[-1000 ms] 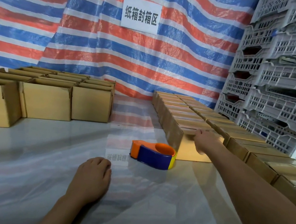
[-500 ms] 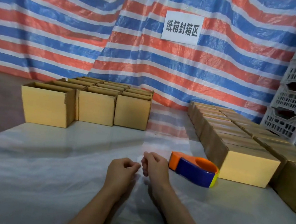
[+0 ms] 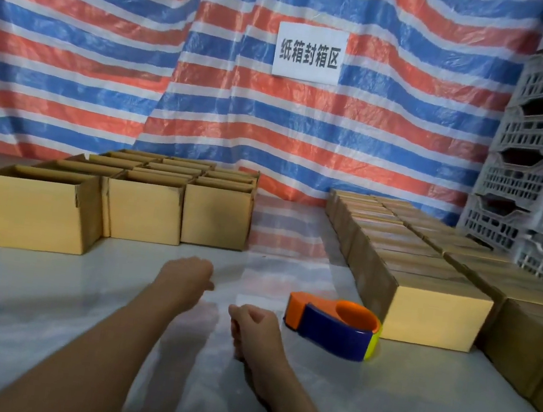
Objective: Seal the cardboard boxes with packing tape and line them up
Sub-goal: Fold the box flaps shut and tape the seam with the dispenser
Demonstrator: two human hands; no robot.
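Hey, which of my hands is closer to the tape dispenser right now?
Right. The right hand is just left of the tape dispenser, not touching it. The left hand is farther left and further out, toward the open boxes.

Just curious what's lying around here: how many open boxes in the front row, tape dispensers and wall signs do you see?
Front-row open boxes: 3
Tape dispenser: 1
Sign: 1
Total: 5

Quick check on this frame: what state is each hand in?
Left hand: fingers hidden behind its back, cannot be told.
Right hand: fingers curled shut, holding nothing.
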